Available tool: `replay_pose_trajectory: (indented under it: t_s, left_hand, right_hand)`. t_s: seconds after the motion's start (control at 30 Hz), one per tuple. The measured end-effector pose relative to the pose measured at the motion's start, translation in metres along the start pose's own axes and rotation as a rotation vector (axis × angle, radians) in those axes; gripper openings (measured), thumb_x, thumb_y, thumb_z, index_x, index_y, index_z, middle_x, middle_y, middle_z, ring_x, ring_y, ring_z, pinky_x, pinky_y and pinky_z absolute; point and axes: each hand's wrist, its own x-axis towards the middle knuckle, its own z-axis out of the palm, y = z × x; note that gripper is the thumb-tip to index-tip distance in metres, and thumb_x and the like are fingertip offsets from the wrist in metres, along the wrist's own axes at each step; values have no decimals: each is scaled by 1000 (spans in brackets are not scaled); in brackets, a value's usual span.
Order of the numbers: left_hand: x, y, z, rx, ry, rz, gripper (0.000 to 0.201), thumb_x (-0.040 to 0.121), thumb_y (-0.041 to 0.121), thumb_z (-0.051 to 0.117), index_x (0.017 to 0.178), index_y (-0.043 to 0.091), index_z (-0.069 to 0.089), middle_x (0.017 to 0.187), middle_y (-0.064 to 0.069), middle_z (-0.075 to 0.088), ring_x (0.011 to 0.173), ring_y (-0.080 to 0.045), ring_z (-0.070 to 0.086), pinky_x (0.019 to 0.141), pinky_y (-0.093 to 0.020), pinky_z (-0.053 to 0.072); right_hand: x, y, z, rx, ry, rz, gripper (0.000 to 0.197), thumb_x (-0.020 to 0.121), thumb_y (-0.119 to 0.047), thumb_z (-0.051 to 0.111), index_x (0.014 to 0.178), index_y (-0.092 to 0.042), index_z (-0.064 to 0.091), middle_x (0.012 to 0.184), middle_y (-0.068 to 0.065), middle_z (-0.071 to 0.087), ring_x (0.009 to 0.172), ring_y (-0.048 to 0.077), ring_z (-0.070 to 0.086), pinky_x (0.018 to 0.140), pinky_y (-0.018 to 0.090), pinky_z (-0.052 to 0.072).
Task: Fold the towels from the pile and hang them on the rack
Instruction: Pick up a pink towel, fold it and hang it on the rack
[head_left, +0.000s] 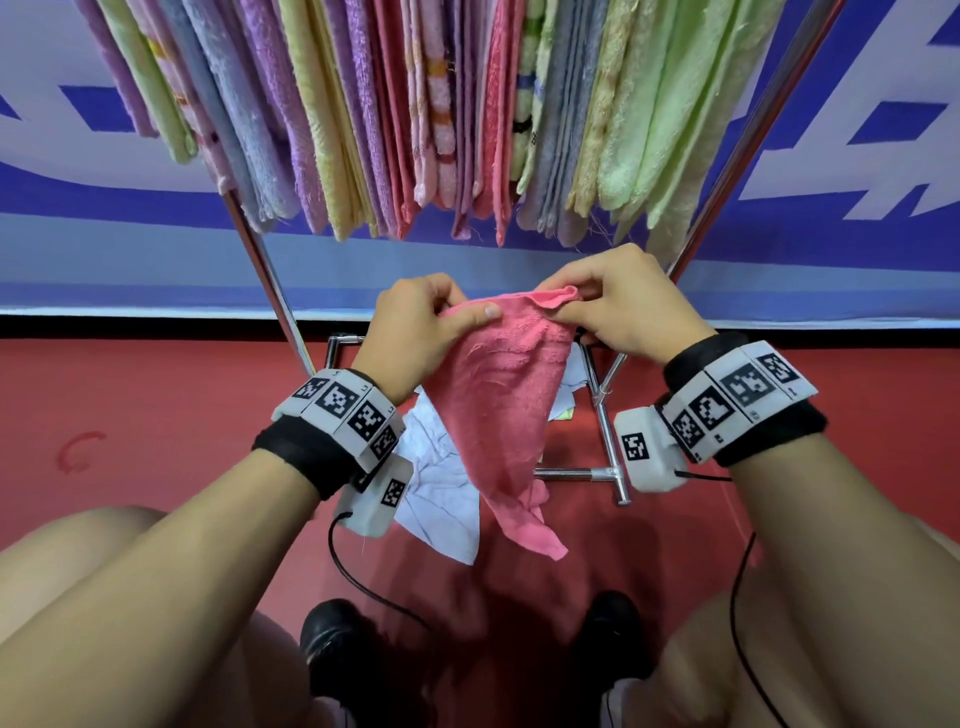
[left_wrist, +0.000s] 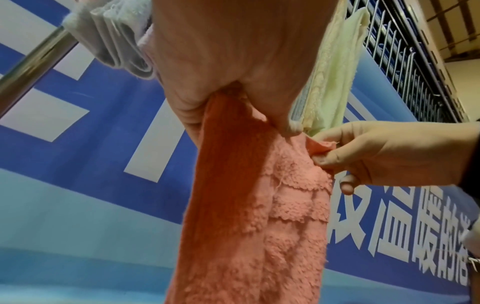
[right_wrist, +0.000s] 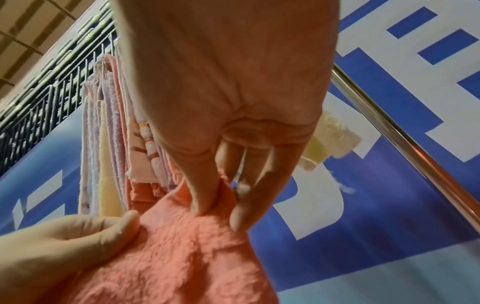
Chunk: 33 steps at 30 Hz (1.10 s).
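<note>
A pink terry towel (head_left: 498, 395) hangs in front of me, held up by its top edge. My left hand (head_left: 421, 322) pinches the left part of that edge between thumb and fingers. My right hand (head_left: 618, 296) pinches the bunched right corner. The towel (left_wrist: 249, 216) droops in a loose point toward the floor. In the right wrist view my thumb and fingers (right_wrist: 205, 197) squeeze a fold of the towel (right_wrist: 182, 257). Above hangs the rack's row of folded towels (head_left: 441, 114) in green, grey, pink, purple and yellow. The pile (head_left: 441, 483) of pale towels lies on the floor behind the pink one.
The rack's chrome legs (head_left: 265, 265) slant down on both sides, and its base bars (head_left: 608, 436) rest on the red floor (head_left: 156, 415). A blue and white banner (head_left: 104, 208) covers the wall behind. My knees and black shoes (head_left: 337, 639) fill the lower frame.
</note>
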Motion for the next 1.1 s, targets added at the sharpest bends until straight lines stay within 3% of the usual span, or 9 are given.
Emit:
replay_pose_trajectory:
  t_s: [0.1, 0.27, 0.4, 0.6, 0.7, 0.8, 0.9, 1.0, 1.1]
  left_hand:
    - [2, 0, -5, -109, 19, 10, 45, 80, 47, 80, 71, 6, 63, 66, -16, 63, 60, -12, 48, 60, -31, 40]
    - [5, 1, -13, -127, -48, 41, 31, 82, 35, 81, 75, 8, 68, 73, -13, 70, 64, -11, 56, 63, -31, 47]
    - [7, -1, -30, 20, -397, 10, 23, 77, 16, 86, 93, 7, 73, 88, -8, 75, 72, -7, 62, 75, -30, 55]
    - [9, -13, -34, 8, -152, 24, 19, 78, 9, 84, 84, 23, 72, 79, 4, 73, 70, -2, 65, 78, -25, 53]
    - [6, -9, -35, -29, -160, 91, 20, 83, 4, 78, 90, 22, 72, 81, 9, 73, 72, 5, 65, 78, -19, 52]
    - [1, -2, -36, -112, -238, 125, 20, 87, -1, 72, 99, 15, 72, 80, 18, 72, 73, 9, 66, 75, -11, 51]
    - [-6, 4, -32, -157, -344, 124, 20, 88, -2, 71, 103, 11, 74, 78, 17, 74, 76, 5, 68, 76, -12, 53]
    - [-13, 9, -24, -159, -390, 161, 20, 89, -1, 71, 101, 13, 75, 83, 14, 76, 79, 4, 68, 79, -14, 54]
    - [-21, 16, -17, -106, -449, 220, 17, 87, 0, 73, 101, 10, 76, 83, 13, 76, 74, 10, 64, 74, -9, 49]
  right_hand:
    - [2, -5, 6, 219, -51, 82, 19, 91, -2, 73, 105, -15, 76, 83, -1, 74, 73, 6, 71, 61, 27, 63]
    - [3, -6, 20, 280, -13, 82, 15, 82, -20, 86, 92, -10, 80, 69, 0, 75, 69, 11, 74, 68, 36, 65]
    - [8, 3, 6, 185, 100, 74, 4, 85, -18, 84, 88, -19, 83, 69, -8, 75, 66, 6, 72, 76, 40, 65]
    - [0, 2, 4, -32, 118, 25, 3, 84, -26, 83, 85, -25, 81, 71, -11, 72, 64, -6, 63, 63, 2, 41]
    - [1, 3, 0, -91, 125, 24, 10, 83, -32, 83, 87, -23, 82, 74, -12, 73, 71, 1, 65, 70, 5, 43]
    - [2, 8, -5, -190, 127, 31, 10, 81, -41, 84, 87, -33, 81, 79, -15, 69, 82, 10, 63, 84, 32, 52]
    - [1, 5, -3, -329, 161, 87, 12, 83, -46, 80, 89, -36, 80, 72, -11, 57, 82, 17, 57, 78, 34, 47]
    - [0, -4, 7, -149, 136, 181, 15, 92, -30, 69, 80, -22, 74, 59, -4, 69, 60, 14, 67, 66, 28, 53]
    - [-4, -17, 24, 184, 65, 276, 27, 95, -34, 64, 86, -10, 73, 83, 7, 77, 67, 14, 75, 54, 33, 60]
